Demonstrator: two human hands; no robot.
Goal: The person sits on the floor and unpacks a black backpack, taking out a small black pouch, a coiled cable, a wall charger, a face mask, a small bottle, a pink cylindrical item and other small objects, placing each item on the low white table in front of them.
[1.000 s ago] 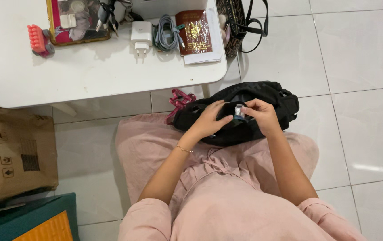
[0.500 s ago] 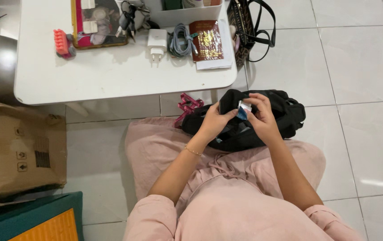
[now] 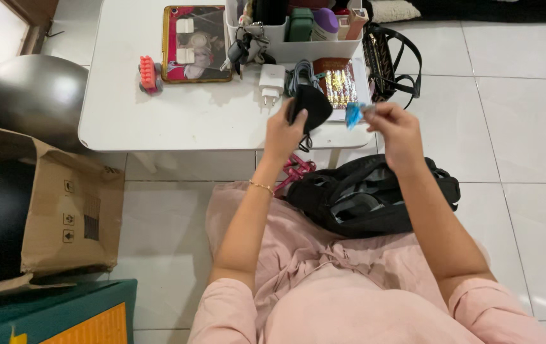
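White floor tiles surround the low counter (image 3: 158,121); above its near edge a black pouch (image 3: 314,107) is gripped by the left hand (image 3: 283,130), a blue wrapper (image 3: 353,114) pinched just beside it by the right hand (image 3: 399,127).

We see a white table (image 3: 158,121) beyond our raised hands. On it lie a charger (image 3: 271,81), tablet (image 3: 196,43) and organiser tray (image 3: 298,48).

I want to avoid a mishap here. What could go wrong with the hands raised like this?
1. The small blue item is only pinched by the right hand; it might slip into the open black bag.
2. The left hand holds a black pouch close to the white charger; it could knock it.
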